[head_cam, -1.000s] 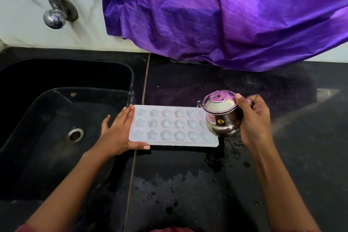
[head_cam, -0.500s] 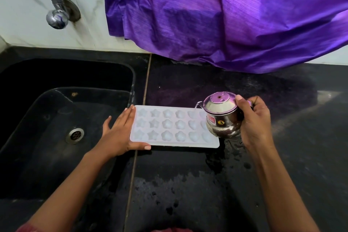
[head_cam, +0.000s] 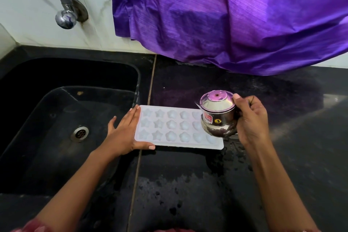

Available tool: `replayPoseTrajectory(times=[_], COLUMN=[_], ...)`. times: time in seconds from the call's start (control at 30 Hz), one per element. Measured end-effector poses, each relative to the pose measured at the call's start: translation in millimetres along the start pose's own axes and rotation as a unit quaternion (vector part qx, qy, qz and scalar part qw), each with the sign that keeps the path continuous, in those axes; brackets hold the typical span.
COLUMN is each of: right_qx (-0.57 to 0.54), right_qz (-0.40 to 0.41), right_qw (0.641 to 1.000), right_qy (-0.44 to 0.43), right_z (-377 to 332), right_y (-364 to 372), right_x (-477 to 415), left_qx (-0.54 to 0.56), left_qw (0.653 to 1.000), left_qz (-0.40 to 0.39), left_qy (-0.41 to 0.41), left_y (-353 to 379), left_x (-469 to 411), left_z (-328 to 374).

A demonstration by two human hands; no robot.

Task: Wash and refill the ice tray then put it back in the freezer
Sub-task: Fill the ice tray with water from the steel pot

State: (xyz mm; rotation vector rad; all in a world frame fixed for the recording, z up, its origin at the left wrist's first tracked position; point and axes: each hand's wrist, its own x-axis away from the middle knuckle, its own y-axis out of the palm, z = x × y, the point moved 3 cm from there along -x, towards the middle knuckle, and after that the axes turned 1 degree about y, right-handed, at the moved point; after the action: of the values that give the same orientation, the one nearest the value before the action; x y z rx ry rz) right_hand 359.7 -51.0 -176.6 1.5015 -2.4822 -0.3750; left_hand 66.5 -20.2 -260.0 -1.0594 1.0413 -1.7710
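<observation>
A white ice tray (head_cam: 169,128) with star and flower shaped cells lies flat on the black counter, just right of the sink. My left hand (head_cam: 125,133) rests against its left end, fingers flat along the edge and thumb on the front rim. My right hand (head_cam: 250,120) grips a small steel pot (head_cam: 217,117) with a lid and a number 3 sticker. The pot hangs over the tray's right end, hiding the cells there. Whether water is pouring from it cannot be made out.
The black sink (head_cam: 56,118) with its drain (head_cam: 80,133) lies at the left, below a curved tap (head_cam: 65,17). A purple cloth (head_cam: 226,17) hangs at the back over the counter. Water spots wet the counter (head_cam: 188,184) in front of the tray.
The pot has shifted very slightly over the tray's right end. Both hands and the tray keep their places; the view has tilted a little.
</observation>
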Motion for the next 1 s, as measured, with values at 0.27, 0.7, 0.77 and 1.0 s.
replayPoseTrajectory(times=[0.27, 0.7, 0.77, 1.0], right_qx=[0.047, 0.064, 0.065, 0.058], right_qz=[-0.021, -0.028, -0.027, -0.015], right_qw=[0.999, 0.997, 0.997, 0.998], right_qy=[-0.011, -0.01, -0.008, -0.001], right_z=[0, 1, 1, 2], right_y=[9, 13, 13, 12], right_x=[0, -1, -1, -2], left_qx=[0.011, 0.017, 0.017, 0.022], left_qw=[1.0, 1.0, 1.0, 1.0], left_qz=[-0.002, 0.003, 0.003, 0.002], left_qy=[-0.001, 0.005, 0.005, 0.004], left_y=[2, 4, 4, 5], left_x=[0, -2, -2, -2], left_z=[0, -4, -4, -4])
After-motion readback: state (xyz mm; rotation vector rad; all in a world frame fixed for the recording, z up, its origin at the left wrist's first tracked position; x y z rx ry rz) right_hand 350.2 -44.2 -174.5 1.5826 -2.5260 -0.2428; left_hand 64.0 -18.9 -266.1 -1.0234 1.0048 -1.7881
